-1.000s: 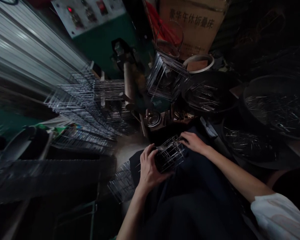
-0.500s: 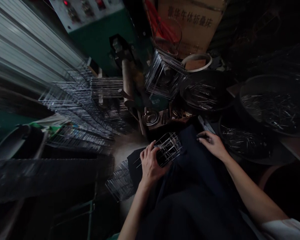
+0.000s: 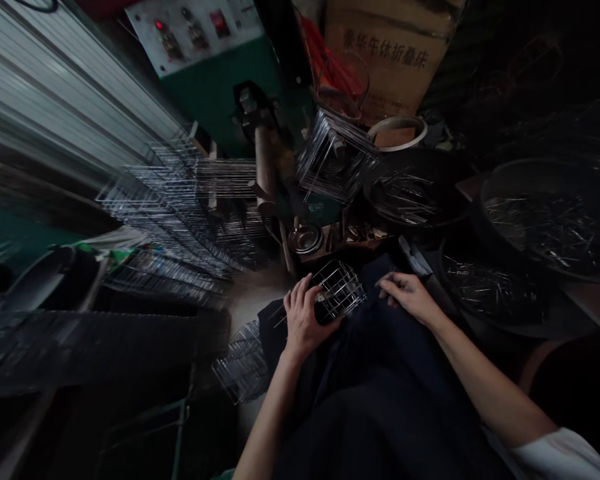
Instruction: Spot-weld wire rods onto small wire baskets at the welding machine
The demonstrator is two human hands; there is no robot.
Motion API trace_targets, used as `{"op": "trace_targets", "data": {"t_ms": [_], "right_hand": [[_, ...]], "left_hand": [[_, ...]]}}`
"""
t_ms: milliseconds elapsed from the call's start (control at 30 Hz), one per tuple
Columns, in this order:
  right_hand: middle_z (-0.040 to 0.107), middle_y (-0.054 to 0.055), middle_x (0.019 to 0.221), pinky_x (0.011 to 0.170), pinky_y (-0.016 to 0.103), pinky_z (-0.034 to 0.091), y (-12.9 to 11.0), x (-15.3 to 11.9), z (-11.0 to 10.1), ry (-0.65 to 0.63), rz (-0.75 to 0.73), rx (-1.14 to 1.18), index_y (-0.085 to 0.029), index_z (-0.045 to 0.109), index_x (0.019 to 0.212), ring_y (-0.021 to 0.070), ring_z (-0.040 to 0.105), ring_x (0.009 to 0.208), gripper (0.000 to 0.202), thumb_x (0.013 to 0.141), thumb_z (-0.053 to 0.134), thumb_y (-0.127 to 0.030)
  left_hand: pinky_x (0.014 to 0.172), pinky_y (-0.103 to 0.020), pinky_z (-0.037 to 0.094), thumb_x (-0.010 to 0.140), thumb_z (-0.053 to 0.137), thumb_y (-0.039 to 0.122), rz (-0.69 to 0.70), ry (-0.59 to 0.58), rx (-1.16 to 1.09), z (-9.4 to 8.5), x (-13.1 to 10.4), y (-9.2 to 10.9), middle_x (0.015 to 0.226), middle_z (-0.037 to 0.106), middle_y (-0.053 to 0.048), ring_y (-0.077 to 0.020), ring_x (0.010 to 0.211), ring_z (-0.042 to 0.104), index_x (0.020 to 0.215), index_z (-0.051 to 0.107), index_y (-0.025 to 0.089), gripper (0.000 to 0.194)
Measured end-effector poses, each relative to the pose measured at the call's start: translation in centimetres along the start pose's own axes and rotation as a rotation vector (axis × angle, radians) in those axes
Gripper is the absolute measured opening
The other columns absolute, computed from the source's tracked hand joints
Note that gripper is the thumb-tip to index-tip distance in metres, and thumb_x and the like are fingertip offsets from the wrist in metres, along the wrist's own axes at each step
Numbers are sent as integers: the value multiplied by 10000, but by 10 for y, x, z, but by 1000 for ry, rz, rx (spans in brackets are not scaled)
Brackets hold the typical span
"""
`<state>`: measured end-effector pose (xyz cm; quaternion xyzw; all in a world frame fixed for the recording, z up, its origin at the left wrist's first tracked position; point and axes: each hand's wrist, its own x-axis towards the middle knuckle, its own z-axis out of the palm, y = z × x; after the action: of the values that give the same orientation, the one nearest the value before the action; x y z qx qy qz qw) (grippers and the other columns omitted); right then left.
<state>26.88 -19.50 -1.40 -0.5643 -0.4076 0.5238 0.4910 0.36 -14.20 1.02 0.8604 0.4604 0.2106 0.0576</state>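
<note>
With our left hand [image 3: 303, 319] we grip a small wire-grid rack [image 3: 341, 291] over our dark-clothed lap [image 3: 370, 380], our right hand [image 3: 407, 297] just beside it, curled, whether pinching anything we cannot tell, near a dark basin [image 3: 525, 312] of metal wires [image 3: 485, 283].

A small openwork piece of bright metal wire [image 3: 344, 287], its thin rods crossing into a grid of squarish cells, sits over the dark cloth [image 3: 375, 387] of the lap, a little off the middle of the view toward five o'clock. It lies aslant, its gridded part reaching toward two o'clock from the left hand [image 3: 304, 320], which grips it, while a few thin wire ends show beyond that hand at eight o'clock.
</note>
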Motion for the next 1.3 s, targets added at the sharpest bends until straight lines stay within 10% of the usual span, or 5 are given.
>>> {"op": "trace_targets", "data": {"t_ms": [433, 767, 967, 1133, 1300], "right_hand": [[659, 2, 723, 466, 199, 473, 0, 15, 25, -168, 38, 25, -178, 657, 974, 90, 550, 528, 356, 830, 660, -503], [716, 115, 871, 849, 468, 510, -36, -22, -210, 775, -114, -674, -191, 663, 935, 256, 670, 857, 188, 882, 594, -357], [678, 88, 762, 937, 546, 427, -22, -35, -309, 1007, -6, -846, -283, 625, 669, 309, 635, 927, 195, 779, 731, -405], [656, 191, 1045, 930, 515, 400, -13, -36, -300, 1040, 12, -967, -205, 680, 988, 321, 598, 1000, 254, 894, 596, -426], [588, 197, 1228, 955, 403, 420, 2, 1, -218, 779, -16, -1210, -148, 556, 1251, 291, 558, 1136, 374, 1026, 302, -306]], "left_hand": [[1046, -497, 343, 754, 697, 551, 31, 1, 56, 1, -1, -8, 1455, 469, -190, -358, 1331, 443, 1234, 498, 189, 633], [1001, -510, 356, 770, 594, 605, -37, 28, 120, 13, -2, -11, 1393, 488, -186, -378, 1225, 484, 1214, 519, 182, 618], [984, -492, 362, 755, 595, 619, -49, 24, 141, 16, 0, -10, 1377, 509, -174, -374, 1209, 491, 1210, 517, 189, 631], [973, -488, 370, 762, 578, 619, -50, 22, 156, 15, 1, -7, 1375, 509, -171, -367, 1179, 508, 1190, 519, 193, 607], [977, -491, 365, 737, 613, 609, -61, 35, 150, 18, -2, -9, 1365, 518, -163, -368, 1179, 513, 1170, 519, 208, 598]]}}
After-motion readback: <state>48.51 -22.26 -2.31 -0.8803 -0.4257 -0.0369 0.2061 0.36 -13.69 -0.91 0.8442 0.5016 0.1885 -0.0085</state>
